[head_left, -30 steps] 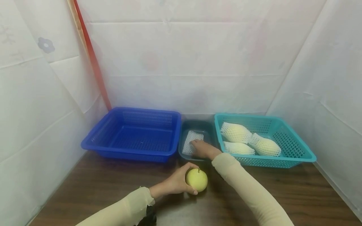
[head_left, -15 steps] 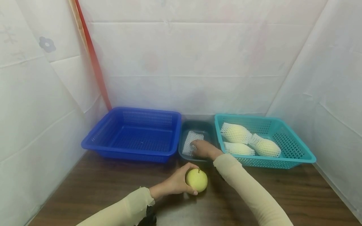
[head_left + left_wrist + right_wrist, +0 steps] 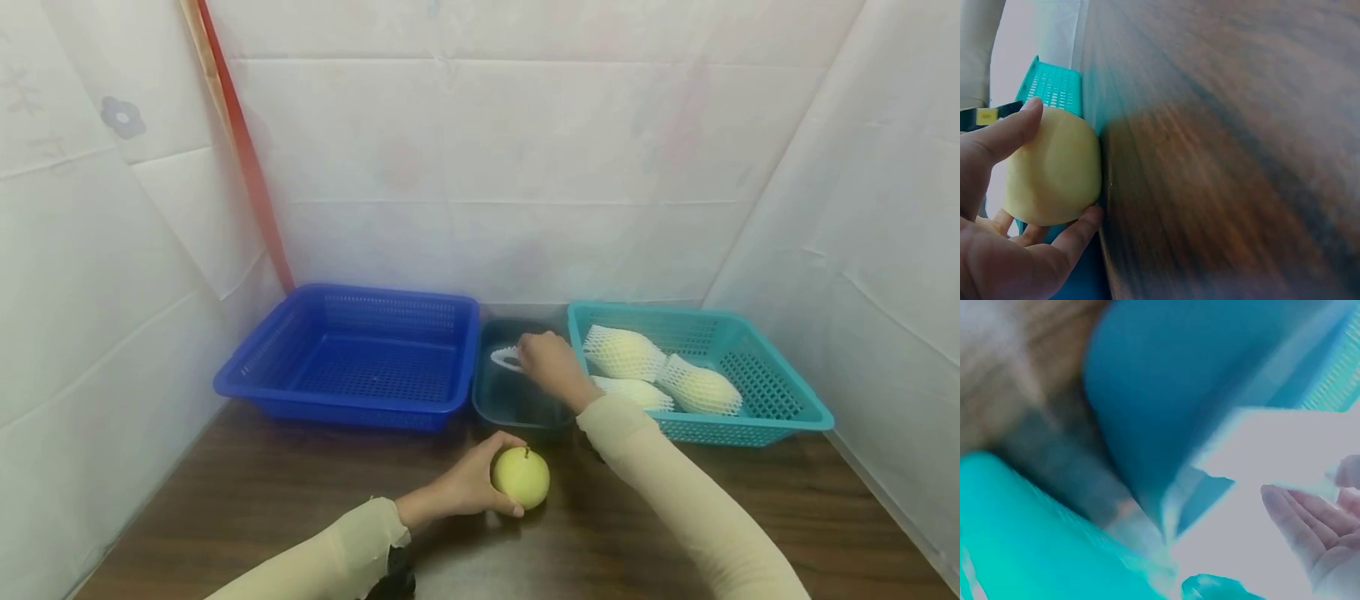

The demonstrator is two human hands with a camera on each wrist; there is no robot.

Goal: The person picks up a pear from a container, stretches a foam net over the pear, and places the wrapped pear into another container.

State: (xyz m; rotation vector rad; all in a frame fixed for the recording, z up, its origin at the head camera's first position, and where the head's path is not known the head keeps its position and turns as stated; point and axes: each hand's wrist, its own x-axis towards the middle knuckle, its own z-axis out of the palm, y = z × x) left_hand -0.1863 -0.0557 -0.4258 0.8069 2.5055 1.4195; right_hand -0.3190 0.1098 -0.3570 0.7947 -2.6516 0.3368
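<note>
On the brown table, my left hand (image 3: 468, 482) grips a round yellow pear (image 3: 521, 478) with a short stem, thumb on one side and fingers on the other. The left wrist view shows the same pear (image 3: 1057, 169) close to the tabletop. Over the small dark tray (image 3: 517, 408), my right hand (image 3: 553, 364) pinches a white foam net sleeve (image 3: 506, 358), whose mouth shows as a loop. In the right wrist view the sleeve (image 3: 1279, 444) is washed out to plain white beside the fingers (image 3: 1297, 522).
A blue basket (image 3: 345, 404) stands left of the tray. To the right, a teal basket (image 3: 787, 367) holds three fruits in foam nets (image 3: 624, 353). White sheeting (image 3: 480, 167) hangs behind and at both sides, with a red strip (image 3: 251, 167) at the left.
My right hand has lifted the foam net sleeve off the tray's floor and moved slightly up and to the right with it. My left hand and the pear stay in place.
</note>
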